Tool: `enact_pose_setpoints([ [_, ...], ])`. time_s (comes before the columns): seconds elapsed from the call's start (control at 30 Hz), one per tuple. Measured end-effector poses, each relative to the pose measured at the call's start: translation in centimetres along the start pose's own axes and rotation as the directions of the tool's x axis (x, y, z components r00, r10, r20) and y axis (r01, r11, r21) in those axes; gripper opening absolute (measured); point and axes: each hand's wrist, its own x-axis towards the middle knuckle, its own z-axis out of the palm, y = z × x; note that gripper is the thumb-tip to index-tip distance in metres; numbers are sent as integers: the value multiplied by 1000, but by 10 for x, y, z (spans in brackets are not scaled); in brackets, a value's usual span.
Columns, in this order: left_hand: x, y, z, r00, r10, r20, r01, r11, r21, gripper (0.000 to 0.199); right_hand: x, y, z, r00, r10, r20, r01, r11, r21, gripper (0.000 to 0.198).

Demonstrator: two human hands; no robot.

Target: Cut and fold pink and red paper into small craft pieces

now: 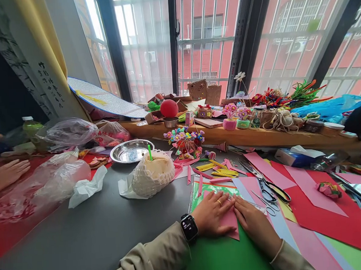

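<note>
A small piece of pink paper [231, 220] lies on a green sheet [217, 260] in front of me. My left hand [213, 214], with a ring and a black smartwatch [189, 227], rests flat on this paper, fingers stretched out. From the other side my right hand [254, 219] reaches the paper's upper right edge with straight fingers, its tips close to the left fingertips. Under both hands the paper is partly hidden. Just beyond them are a clear plastic sleeve [198, 187] and folded pink and yellow paper strips [225, 172].
Black-handled scissors [266, 187] and smaller scissors [270, 207] lie to the right on coloured paper [327, 224]. A coconut with a green straw [154, 172], a metal plate [132, 151] and a crumpled tissue [89, 187] stand leftward. Another person's hand [11, 174] is at far left.
</note>
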Motion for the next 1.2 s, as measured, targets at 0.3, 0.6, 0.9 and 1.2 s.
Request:
enact_pose_setpoints([
  [0.3, 1, -7, 6, 999, -36, 23, 38, 994, -101, 71, -1, -3, -5, 1000, 25, 18, -25, 1000, -5, 35],
  [0.6, 2, -10, 10, 997, -68, 38, 71, 993, -95, 73, -3, -1, -3, 999, 9, 52, -7, 999, -54, 40],
  [0.9, 6, -13, 16, 990, -123, 73, 129, 987, -91, 65, -4, 2, -6, 997, -36, 67, 38, 999, -32, 38],
  [1.2, 10, -13, 16, 986, -139, 94, 149, 984, -102, 63, -12, -2, -14, 995, -66, 70, 69, 997, -33, 37],
])
